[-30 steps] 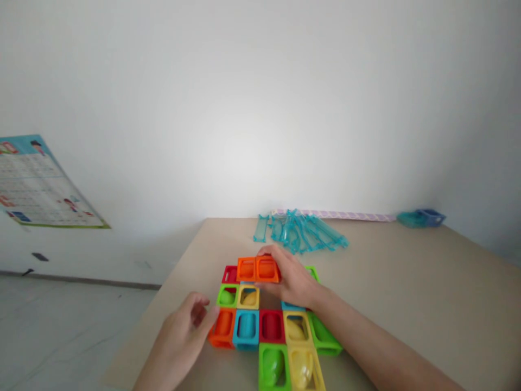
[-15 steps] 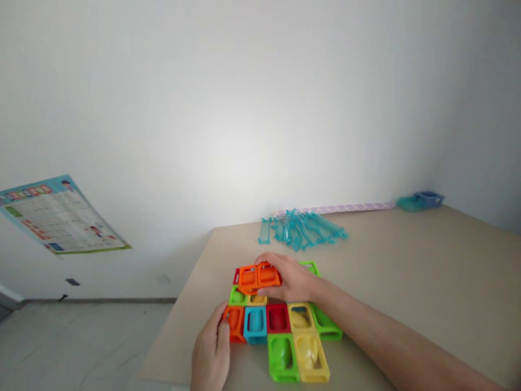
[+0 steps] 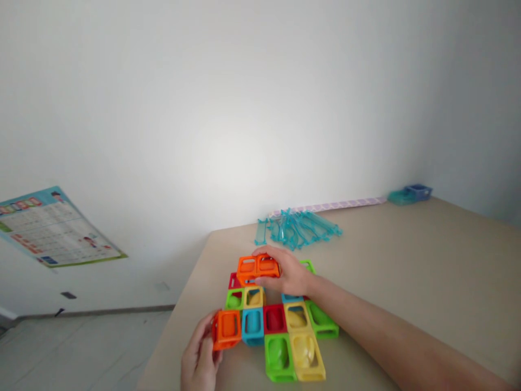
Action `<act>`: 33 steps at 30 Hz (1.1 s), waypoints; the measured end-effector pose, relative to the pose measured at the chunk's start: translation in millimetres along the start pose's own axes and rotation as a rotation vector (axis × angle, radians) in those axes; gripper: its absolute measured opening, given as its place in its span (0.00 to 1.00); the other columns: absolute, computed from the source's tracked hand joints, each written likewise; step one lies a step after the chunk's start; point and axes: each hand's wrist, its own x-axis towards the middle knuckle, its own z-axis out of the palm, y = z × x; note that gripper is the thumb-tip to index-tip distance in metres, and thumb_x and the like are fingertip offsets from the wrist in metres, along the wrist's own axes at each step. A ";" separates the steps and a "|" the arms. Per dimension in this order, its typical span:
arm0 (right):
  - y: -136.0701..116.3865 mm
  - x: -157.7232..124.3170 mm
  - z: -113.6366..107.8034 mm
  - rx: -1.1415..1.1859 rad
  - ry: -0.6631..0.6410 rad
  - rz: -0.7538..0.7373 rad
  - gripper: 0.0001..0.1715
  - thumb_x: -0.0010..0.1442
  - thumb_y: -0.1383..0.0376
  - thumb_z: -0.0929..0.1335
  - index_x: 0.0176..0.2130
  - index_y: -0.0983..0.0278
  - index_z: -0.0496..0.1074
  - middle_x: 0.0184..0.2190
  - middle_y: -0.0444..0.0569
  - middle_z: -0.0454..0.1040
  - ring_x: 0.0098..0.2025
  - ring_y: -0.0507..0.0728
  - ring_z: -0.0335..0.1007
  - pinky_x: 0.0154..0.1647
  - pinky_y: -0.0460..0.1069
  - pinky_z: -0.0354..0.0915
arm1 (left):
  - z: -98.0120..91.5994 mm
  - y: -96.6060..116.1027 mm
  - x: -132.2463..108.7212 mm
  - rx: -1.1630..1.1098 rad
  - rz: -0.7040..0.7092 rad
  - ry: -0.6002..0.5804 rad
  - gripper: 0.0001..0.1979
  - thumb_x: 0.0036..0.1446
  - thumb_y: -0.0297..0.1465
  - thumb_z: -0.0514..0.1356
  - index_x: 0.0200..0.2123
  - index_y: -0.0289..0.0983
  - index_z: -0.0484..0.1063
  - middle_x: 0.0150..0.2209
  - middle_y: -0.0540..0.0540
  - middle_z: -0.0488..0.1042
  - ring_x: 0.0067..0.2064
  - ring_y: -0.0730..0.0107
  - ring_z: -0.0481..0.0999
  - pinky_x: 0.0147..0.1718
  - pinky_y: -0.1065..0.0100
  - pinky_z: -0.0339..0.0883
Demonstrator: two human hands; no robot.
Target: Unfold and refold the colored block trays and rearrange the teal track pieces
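My right hand (image 3: 285,271) is closed around a joined pair of orange toy blocks (image 3: 257,267), held over the far left of a block layout. In my left hand (image 3: 202,350) is a single orange block (image 3: 228,328), gripped by its left side and a little apart from the blue block (image 3: 253,324). A red block (image 3: 275,318), a pale yellow block (image 3: 297,316) and a green block (image 3: 279,353) belong to the layout, among several others. My right hand and forearm hide part of its far side.
A heap of translucent teal connector pieces (image 3: 303,228) lies near the wall. Behind it runs a pale purple patterned strip (image 3: 334,206). A blue basket (image 3: 419,191) stands in the back right corner of the table (image 3: 407,271). On the left wall hangs a poster (image 3: 61,231).
My left hand has drawn the single orange block left and away from the blue one. My right hand has lifted the orange pair slightly, uncovering more of the yellow block below.
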 end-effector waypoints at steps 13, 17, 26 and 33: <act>-0.7 0.9 -0.6 0.003 0.050 0.021 0.29 0.52 0.58 0.73 0.51 0.64 0.66 0.39 0.49 0.74 0.35 0.55 0.70 0.38 0.50 0.66 | -13.3 7.6 12.7 -0.680 0.004 0.026 0.17 0.34 0.37 0.72 0.27 0.39 0.71 0.21 0.52 0.72 0.19 0.74 0.67 0.18 0.72 0.63; -0.1 1.1 -3.3 -0.055 0.111 -0.037 0.31 0.52 0.60 0.72 0.54 0.64 0.66 0.44 0.53 0.73 0.44 0.59 0.70 0.47 0.53 0.65 | 1.8 42.4 46.4 -0.629 0.152 0.010 0.15 0.38 0.31 0.70 0.32 0.38 0.72 0.28 0.50 0.75 0.25 0.71 0.72 0.23 0.70 0.67; -1.5 1.4 -3.2 -0.161 0.252 -0.019 0.26 0.51 0.70 0.69 0.50 0.62 0.66 0.44 0.51 0.70 0.45 0.59 0.67 0.48 0.54 0.65 | 71.4 65.1 138.9 -0.080 0.590 -0.426 0.14 0.47 0.30 0.66 0.39 0.34 0.73 0.37 0.44 0.78 0.40 0.62 0.77 0.40 0.66 0.70; -6.3 1.8 -5.5 -0.208 0.132 -0.040 0.27 0.51 0.71 0.68 0.52 0.62 0.66 0.46 0.53 0.68 0.48 0.60 0.66 0.50 0.55 0.65 | 60.4 40.0 131.7 -0.031 0.545 -0.642 0.19 0.50 0.35 0.66 0.45 0.33 0.74 0.44 0.39 0.78 0.46 0.56 0.77 0.47 0.60 0.70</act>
